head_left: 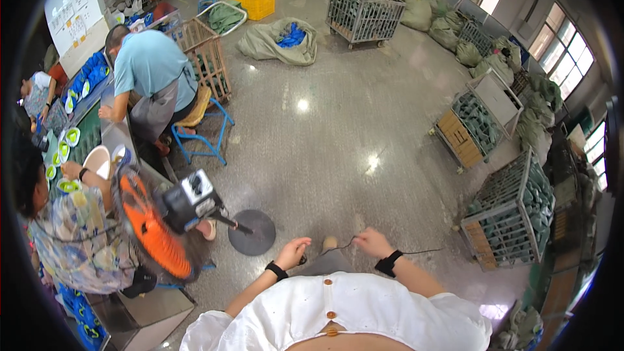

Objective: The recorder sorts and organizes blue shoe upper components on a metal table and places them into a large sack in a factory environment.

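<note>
My left hand [294, 253] is low in the middle of the view, its fingers stretched toward the right. A small dark thing shows under its fingers, too small to make out. To the right, my right hand [372, 243] has its fingers closed on a thin black cord [346, 246]. One part of the cord runs from the fingers toward the left hand. Another part trails out past the right wrist. Each wrist wears a black band. Below the hands, a shoe tip [330, 242] and grey trousers show.
A standing fan [156, 227] with a round base [252, 232] stands at left, beside people seated at a workbench. Wheeled crates [510, 211] line the right side. A cloth sack [260, 42], a yellow crate [252, 4] and a cage cart [364, 16] are farther off.
</note>
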A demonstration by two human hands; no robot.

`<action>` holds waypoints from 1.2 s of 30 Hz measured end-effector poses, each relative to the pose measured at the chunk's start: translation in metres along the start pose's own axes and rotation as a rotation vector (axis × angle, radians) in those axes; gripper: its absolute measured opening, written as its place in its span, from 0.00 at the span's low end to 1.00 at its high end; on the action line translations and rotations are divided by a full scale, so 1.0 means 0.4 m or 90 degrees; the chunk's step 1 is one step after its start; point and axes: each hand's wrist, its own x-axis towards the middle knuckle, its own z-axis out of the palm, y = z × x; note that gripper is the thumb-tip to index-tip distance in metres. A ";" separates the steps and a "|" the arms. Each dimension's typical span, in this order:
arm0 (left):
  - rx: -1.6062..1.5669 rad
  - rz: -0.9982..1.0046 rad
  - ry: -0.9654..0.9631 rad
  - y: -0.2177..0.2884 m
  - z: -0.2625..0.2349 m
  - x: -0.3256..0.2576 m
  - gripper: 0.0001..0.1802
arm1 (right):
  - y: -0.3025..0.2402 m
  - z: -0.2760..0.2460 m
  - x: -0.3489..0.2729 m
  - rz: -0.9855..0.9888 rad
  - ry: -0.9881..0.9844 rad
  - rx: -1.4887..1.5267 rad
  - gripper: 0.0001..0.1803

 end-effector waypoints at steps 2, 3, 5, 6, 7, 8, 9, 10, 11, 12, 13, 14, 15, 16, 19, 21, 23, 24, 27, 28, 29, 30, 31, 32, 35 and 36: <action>-0.144 -0.116 -0.045 0.052 -0.019 0.139 0.13 | -0.046 0.010 0.123 -0.038 -0.099 0.183 0.15; -0.141 -0.110 -0.035 0.055 -0.029 0.219 0.13 | -0.062 0.012 0.188 -0.131 -0.134 0.215 0.13; -0.204 -0.009 -0.022 0.060 -0.039 0.363 0.13 | -0.075 -0.020 0.317 -0.233 -0.175 0.243 0.12; -0.201 -0.010 -0.012 0.070 -0.043 0.424 0.13 | -0.081 -0.049 0.382 -0.284 -0.219 0.253 0.11; -0.302 -0.038 -0.065 0.093 -0.056 0.486 0.14 | -0.080 -0.098 0.443 -0.339 -0.263 0.260 0.10; -0.404 -0.064 -0.118 0.116 -0.069 0.546 0.15 | -0.069 -0.157 0.498 -0.352 -0.268 0.256 0.10; -0.385 -0.137 -0.201 0.141 -0.087 0.604 0.19 | -0.054 -0.229 0.550 -0.242 -0.292 0.436 0.11; -0.376 -0.132 -0.187 0.162 -0.095 0.660 0.19 | -0.045 -0.287 0.615 -0.128 -0.312 0.616 0.11; -0.438 -0.117 -0.227 0.177 -0.085 0.709 0.20 | 0.006 -0.344 0.675 -0.118 -0.303 0.717 0.11; -0.496 -0.099 -0.260 0.193 -0.107 0.771 0.21 | 0.030 -0.393 0.743 -0.107 -0.225 0.739 0.12; -0.513 -0.147 -0.314 0.228 -0.122 0.817 0.24 | 0.071 -0.430 0.810 -0.080 -0.172 0.797 0.12; -0.456 -0.184 -0.310 0.250 -0.150 0.867 0.22 | 0.107 -0.462 0.884 -0.050 -0.121 0.853 0.13; -0.323 -0.135 -0.288 0.241 -0.159 0.916 0.20 | 0.136 -0.502 0.941 -0.053 -0.134 0.849 0.13; -0.191 -0.088 -0.260 0.220 -0.167 0.967 0.18 | 0.160 -0.546 1.009 -0.013 -0.087 0.967 0.13; -0.106 -0.086 -0.134 0.167 -0.229 1.089 0.17 | 0.219 -0.648 1.218 0.027 -0.018 1.058 0.12; -0.057 -0.119 -0.086 0.152 -0.283 1.160 0.17 | 0.233 -0.699 1.346 -0.003 0.027 1.038 0.11; 0.032 -0.146 -0.031 0.156 -0.348 1.242 0.15 | 0.232 -0.725 1.473 -0.017 0.025 1.036 0.11; 0.026 -0.142 -0.023 0.131 -0.366 1.289 0.15 | 0.231 -0.750 1.539 -0.037 0.025 1.032 0.11; 0.154 -0.117 0.043 0.071 -0.440 1.477 0.14 | 0.237 -0.792 1.723 0.036 -0.024 1.009 0.11; 0.148 -0.115 0.038 0.038 -0.463 1.544 0.14 | 0.236 -0.818 1.773 0.042 -0.019 1.006 0.11; 0.191 -0.099 0.111 -0.018 -0.493 1.627 0.13 | 0.233 -0.848 1.825 0.025 -0.027 0.994 0.11; 0.233 -0.085 0.181 -0.052 -0.511 1.698 0.12 | 0.239 -0.876 1.879 0.011 -0.035 0.984 0.11; 0.255 -0.103 0.158 -0.035 -0.541 1.771 0.12 | 0.252 -0.893 1.929 0.027 -0.025 0.987 0.11; 0.279 -0.122 0.134 -0.017 -0.579 1.855 0.12 | 0.269 -0.910 1.982 0.006 -0.021 1.038 0.11; 0.266 -0.072 0.077 -0.033 -0.651 2.054 0.14 | 0.355 -0.918 2.112 0.025 -0.001 1.176 0.12; 0.058 -0.102 0.114 -0.022 -0.680 2.119 0.15 | 0.396 -0.912 2.159 0.050 0.021 1.259 0.12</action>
